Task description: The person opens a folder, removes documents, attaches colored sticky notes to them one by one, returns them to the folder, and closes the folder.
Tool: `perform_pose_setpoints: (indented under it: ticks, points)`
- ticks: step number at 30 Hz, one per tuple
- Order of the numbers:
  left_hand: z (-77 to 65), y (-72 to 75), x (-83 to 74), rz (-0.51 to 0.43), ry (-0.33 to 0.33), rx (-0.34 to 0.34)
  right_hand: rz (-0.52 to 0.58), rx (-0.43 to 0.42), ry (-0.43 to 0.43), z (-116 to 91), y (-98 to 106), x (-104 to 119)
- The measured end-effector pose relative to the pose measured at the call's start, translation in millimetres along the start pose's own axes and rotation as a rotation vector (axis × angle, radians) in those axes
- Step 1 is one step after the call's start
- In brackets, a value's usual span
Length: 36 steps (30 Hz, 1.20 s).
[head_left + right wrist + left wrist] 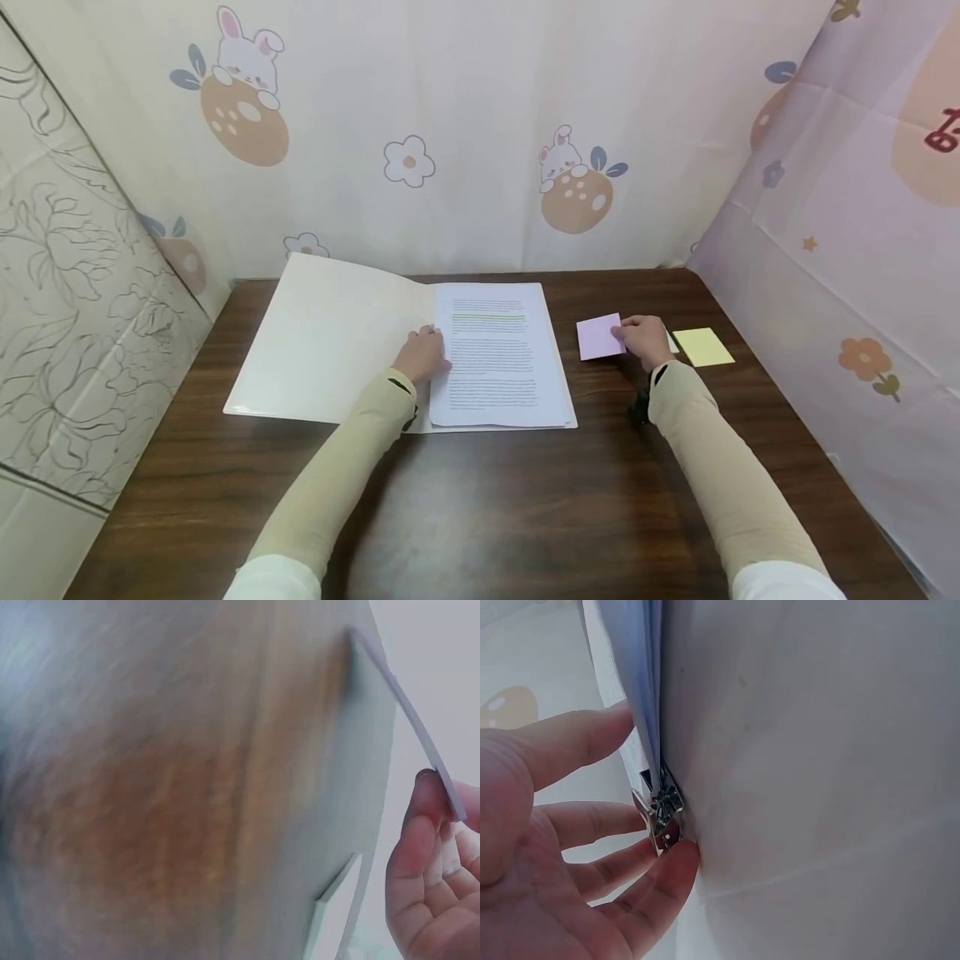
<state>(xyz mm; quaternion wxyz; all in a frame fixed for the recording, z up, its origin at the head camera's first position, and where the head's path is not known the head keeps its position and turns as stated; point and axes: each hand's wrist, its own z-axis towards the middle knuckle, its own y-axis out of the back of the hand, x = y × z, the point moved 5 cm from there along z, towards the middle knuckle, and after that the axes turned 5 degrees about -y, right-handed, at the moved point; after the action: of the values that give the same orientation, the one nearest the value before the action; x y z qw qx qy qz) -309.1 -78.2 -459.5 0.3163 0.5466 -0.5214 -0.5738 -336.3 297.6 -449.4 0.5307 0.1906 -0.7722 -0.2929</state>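
Observation:
An open white folder [345, 337] lies on the table with a stack of printed sheets [491, 367] on its right side; one line is highlighted yellow-green. My left hand [422, 357] rests at the stack's left edge by the fold. In the left wrist view its thumb touches the paper edges, and its loosely bent fingers touch a metal clip [662, 806]. To the right of the folder, my right hand [643, 337] pinches a purple sticky note pad [598, 337] by its near right corner. The right wrist view shows that pad edge-on, bowed, between thumb and fingers.
A yellow sticky note pad [703, 347] lies right of my right hand. Partly hidden behind that hand is a whitish pad [672, 342] with a green edge. The dark wooden table [510, 517] meets patterned curtains [480, 208] at the back and right.

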Motion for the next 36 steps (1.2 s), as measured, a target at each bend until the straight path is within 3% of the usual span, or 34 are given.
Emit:
perform_pose_setpoints:
  ticks: [4, 11, 27, 36]
  points:
    - [-3.6, 2.6, 2.0, -0.035, -0.015, -0.01, 0.055, 0.026, -0.017, -3.7, 2.1, 4.4]
    - [-6.2, 1.7, 8.8, -0.051, -0.014, -0.01, 0.115, 0.07, 0.033, -14.1, -5.2, 20.6]
    - [-15.8, 4.8, 0.8, -0.114, -0.082, -0.09, 0.237, 0.21, 0.003, -31.9, -31.7, 35.4]
    - [-17.4, 5.1, -9.3, -0.269, -0.119, -0.141, 0.314, 0.245, 0.007, -43.3, -50.8, 50.3]
